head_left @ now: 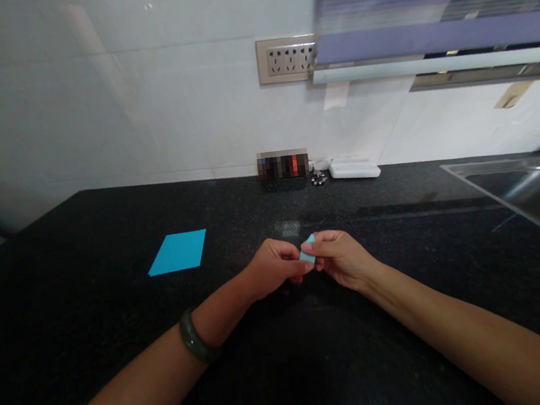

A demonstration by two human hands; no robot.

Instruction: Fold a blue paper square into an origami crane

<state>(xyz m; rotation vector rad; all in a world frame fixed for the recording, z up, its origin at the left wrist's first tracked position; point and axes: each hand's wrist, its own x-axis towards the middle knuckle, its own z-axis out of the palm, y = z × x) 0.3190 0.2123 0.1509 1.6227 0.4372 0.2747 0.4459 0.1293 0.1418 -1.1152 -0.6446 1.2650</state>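
Between my two hands is a small piece of folded light blue paper [308,256], held just above the dark countertop. My left hand [276,267] pinches its lower left side with thumb and fingers. From the other side, my right hand [339,256] grips its upper right part, the thumb lying over the paper. Both hands are closed, and the fingers hide much of the paper, so its full folded shape cannot be made out. Flat on the counter to the left lie bright blue paper sheets [178,252], apart from both hands.
The black speckled countertop [250,374] runs back to a tiled wall. Against it stand a blurred dark box [283,164], a beaded loop [318,178] and a white flat case [354,169]. A metal sink [535,179] is at right. Wall sockets [289,60] sit above.
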